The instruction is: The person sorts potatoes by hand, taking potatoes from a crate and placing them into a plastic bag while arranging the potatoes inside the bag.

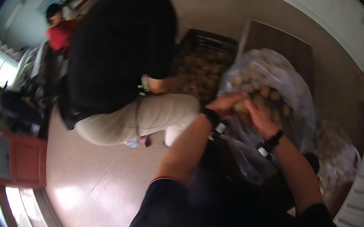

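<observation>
My left hand (226, 103) and my right hand (262, 119) meet over a large clear plastic bag (301, 93) of round, potato-like items. Between them is a yellowish-brown potato (240, 107), touched by the fingers of both hands. The fingers curve around it from either side, and the image is somewhat blurred. Below the hands, the crumpled side of the bag hangs near my legs. More potatoes (265, 92) lie inside the bag, just beyond my hands.
A co-worker (119, 53) in a black top crouches at the left, one hand by a black crate (213, 39) of potatoes. Another bag (336, 148) stands at lower right. A brown board (273, 39) lies behind the large bag. Another person (61, 33) is farther back.
</observation>
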The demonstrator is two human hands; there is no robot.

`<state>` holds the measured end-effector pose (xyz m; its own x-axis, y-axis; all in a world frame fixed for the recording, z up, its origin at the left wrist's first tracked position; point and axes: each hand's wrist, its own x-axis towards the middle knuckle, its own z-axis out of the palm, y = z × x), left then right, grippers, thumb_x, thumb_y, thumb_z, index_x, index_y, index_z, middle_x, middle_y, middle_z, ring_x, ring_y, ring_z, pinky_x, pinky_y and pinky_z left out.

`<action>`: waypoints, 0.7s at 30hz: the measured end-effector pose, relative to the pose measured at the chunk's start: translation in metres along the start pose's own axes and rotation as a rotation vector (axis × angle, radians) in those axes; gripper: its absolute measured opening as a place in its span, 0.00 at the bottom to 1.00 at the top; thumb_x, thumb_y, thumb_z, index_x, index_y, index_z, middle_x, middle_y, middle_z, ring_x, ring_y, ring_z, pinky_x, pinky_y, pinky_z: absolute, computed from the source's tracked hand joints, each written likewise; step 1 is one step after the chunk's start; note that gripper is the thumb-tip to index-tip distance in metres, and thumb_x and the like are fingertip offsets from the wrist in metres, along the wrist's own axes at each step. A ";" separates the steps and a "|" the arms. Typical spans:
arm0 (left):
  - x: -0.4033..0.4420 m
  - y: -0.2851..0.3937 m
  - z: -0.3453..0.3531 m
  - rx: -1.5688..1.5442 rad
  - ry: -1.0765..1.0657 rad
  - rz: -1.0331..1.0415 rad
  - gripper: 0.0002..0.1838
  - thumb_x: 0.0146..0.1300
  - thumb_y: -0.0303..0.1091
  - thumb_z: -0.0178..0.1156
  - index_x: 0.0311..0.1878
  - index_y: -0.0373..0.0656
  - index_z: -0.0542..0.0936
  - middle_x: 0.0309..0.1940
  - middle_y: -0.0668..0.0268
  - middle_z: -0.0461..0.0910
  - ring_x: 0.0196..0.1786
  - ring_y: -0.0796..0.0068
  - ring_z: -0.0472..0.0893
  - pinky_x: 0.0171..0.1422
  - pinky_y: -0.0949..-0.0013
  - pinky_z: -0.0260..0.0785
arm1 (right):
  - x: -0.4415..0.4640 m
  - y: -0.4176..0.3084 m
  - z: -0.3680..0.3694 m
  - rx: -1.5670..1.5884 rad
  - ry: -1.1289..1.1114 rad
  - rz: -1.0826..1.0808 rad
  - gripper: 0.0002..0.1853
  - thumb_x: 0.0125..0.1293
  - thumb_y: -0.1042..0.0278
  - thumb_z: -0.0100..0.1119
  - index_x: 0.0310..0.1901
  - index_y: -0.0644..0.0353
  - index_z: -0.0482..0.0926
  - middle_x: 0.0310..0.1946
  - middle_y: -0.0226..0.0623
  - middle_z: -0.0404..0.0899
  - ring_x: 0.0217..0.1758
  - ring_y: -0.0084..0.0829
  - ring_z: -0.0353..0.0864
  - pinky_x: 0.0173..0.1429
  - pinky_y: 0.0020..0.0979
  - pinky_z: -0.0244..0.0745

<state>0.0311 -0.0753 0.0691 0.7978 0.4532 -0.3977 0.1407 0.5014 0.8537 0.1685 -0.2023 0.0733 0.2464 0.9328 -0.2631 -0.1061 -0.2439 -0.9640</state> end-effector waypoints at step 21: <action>0.076 -0.103 -0.182 0.743 0.604 0.647 0.17 0.72 0.42 0.52 0.56 0.42 0.72 0.47 0.58 0.77 0.41 0.59 0.79 0.36 0.60 0.77 | -0.010 0.075 -0.079 -1.078 0.280 -0.043 0.27 0.59 0.68 0.61 0.61 0.58 0.66 0.64 0.48 0.64 0.61 0.53 0.71 0.59 0.47 0.72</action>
<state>-0.0292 0.0416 -0.1099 0.4644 0.8461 0.2616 0.2780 -0.4197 0.8640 0.2337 -0.2513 0.0004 0.4532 0.8861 -0.0972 0.7661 -0.4430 -0.4658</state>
